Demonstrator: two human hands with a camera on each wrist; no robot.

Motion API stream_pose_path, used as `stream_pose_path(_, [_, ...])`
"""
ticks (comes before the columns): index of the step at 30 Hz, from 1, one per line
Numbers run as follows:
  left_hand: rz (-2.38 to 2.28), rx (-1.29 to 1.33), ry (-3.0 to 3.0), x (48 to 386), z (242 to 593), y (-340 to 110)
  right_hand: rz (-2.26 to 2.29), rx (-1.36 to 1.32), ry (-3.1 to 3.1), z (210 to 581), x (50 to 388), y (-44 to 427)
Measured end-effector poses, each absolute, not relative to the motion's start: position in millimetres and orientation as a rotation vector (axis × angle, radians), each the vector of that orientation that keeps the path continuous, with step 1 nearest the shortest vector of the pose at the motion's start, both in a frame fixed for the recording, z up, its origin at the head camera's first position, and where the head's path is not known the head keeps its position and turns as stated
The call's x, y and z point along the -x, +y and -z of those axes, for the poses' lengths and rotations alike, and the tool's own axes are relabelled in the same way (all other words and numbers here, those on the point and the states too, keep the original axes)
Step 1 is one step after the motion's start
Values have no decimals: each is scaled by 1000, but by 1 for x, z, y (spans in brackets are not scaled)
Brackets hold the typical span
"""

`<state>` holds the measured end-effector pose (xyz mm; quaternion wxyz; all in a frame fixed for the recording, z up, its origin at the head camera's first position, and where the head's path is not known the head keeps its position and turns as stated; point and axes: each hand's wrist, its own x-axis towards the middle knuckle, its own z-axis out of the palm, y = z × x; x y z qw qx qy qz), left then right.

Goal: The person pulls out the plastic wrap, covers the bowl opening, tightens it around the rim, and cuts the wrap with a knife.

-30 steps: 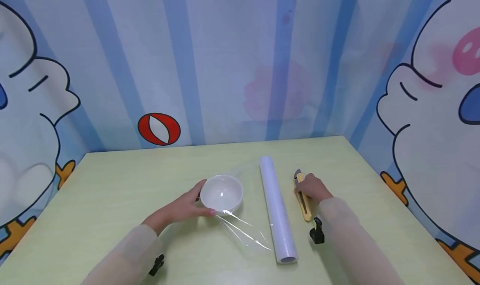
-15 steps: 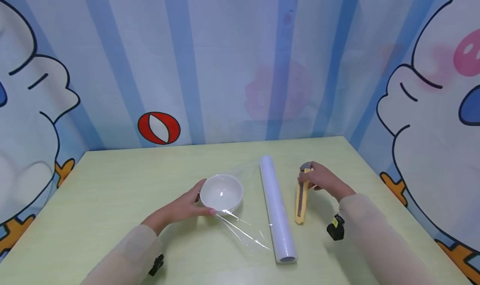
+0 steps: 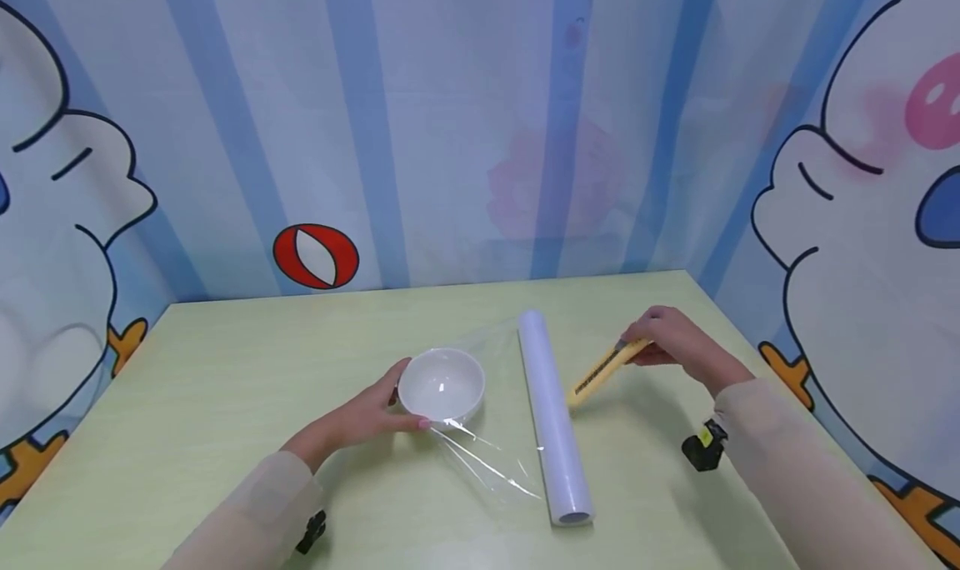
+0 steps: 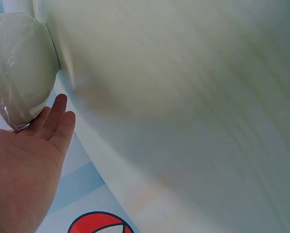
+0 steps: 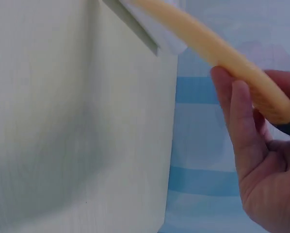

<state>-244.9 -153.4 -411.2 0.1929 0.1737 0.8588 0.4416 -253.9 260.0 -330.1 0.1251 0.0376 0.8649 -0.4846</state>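
Observation:
A white bowl (image 3: 442,385) stands left of the roll, clear film (image 3: 487,470) stretching between the two. The left hand (image 3: 375,412) grips the bowl's left side, its thumb at the near rim on the film; in the left wrist view that hand (image 4: 31,160) supports the film-wrapped bowl (image 4: 21,68). Above the table on the right, the right hand (image 3: 678,345) holds a yellow utility knife (image 3: 600,376) by its grey end, the other end slanting down left beside the film roll (image 3: 555,420). In the right wrist view, fingers of the right hand (image 5: 266,150) pinch the knife (image 5: 213,43).
The pale green table (image 3: 247,387) carries the bowl and the roll. A blue striped curtain (image 3: 465,137) with cartoon figures stands behind and at both sides. A small black device (image 3: 705,447) hangs at the right sleeve, another (image 3: 311,532) at the left.
The right hand has lifted the knife and moved right and away from the person, and the knife has swung from nearly upright in view to a slant. The left hand, bowl and roll look unmoved.

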Motion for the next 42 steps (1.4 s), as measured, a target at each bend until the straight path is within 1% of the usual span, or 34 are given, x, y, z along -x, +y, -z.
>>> stream_pose_path(5, [-1243,-493,2410,245,411,-153,1574,-243,2485,331,252,266])
stream_pose_path(8, [-1246,-482,2407,245,411,-153,1765,-264,2303,336,251,269])
stream_pose_path(13, [-1248,-481,2407,245,410,-151,2108,-148,1753,346,246,265])
stream_pose_path(18, [-1240,-491,2411,245,410,-151,2180,24,1538,351,240,252])
stream_pose_path(22, [-1241,-488,2411,245,409,-151,2147,152,1582,354,237,244])
stream_pose_path(29, [-1239,-454,2404,243,411,-151,1946,337,1911,361,230,230])
stream_pose_path(33, [-1239,-457,2405,243,411,-152,1903,338,2097,363,227,221])
stream_pose_path(42, [-1230,-472,2405,242,410,-153,1873,212,2298,366,221,207])
